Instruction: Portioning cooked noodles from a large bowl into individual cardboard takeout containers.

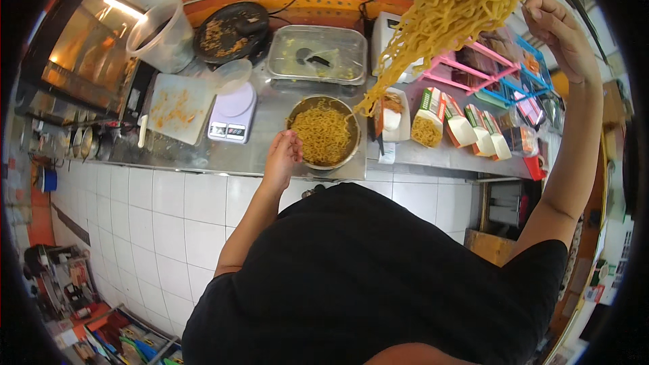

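Note:
My right hand (560, 38) is raised high on the right, fingers closed around a thin utensil that is mostly hidden. From it hangs a large clump of yellow noodles (456, 15), its loose strands trailing down to the left. Below on the counter stands a round metal bowl (357, 134) with more noodles (322, 134) inside. My left hand (284, 157) is at the bowl's near left rim with its fingers curled; whether it grips the rim cannot be told. Right of the bowl, an open paper food box (403, 129) contains a white mound and browned food. Another box (428, 111) contains noodles.
Several paper boxes (460, 129) stand farther right, before pink and blue racks (481, 78). Left of the bowl are a digital kitchen scale (233, 106) and a stained cutting board (177, 106). Behind sit a covered plastic container (317, 53) and a stone mortar (230, 33) with a pestle.

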### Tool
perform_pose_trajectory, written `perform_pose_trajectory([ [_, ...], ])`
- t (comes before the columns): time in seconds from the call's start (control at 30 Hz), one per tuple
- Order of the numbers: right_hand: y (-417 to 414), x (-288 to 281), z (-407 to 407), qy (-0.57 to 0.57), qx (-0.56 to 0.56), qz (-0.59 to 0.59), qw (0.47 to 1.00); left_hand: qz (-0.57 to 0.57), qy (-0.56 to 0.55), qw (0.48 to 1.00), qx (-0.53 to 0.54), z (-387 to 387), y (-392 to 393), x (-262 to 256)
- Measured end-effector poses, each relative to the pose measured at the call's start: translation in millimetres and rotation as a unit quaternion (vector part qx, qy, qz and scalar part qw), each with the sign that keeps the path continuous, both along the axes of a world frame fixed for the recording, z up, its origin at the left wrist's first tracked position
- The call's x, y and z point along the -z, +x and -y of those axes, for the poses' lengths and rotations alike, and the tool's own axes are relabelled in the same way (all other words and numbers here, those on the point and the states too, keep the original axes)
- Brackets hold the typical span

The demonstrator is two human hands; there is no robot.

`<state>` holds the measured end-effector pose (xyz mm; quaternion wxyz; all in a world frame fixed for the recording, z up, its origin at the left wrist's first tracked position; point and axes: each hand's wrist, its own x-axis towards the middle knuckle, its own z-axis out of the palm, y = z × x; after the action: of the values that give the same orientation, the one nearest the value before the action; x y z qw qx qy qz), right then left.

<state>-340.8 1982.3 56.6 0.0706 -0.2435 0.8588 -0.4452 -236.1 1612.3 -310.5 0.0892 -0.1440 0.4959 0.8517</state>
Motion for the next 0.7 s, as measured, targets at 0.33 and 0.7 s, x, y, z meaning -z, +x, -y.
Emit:
perform_pose_trajectory([
  [0.33, 37.6, -12.7, -173.4, 0.0, 0.111, -0.003, 0.994, -0.024, 0.026, 0.999, 0.013, -116.9, -24.8, -10.4],
  [0.7, 43.4, 145.0, -336.7, 0.02, 0.175, 0.074, 0.982, -0.007, -0.029, 0.999, 0.035, -265.3, -17.7, 7.8],
])
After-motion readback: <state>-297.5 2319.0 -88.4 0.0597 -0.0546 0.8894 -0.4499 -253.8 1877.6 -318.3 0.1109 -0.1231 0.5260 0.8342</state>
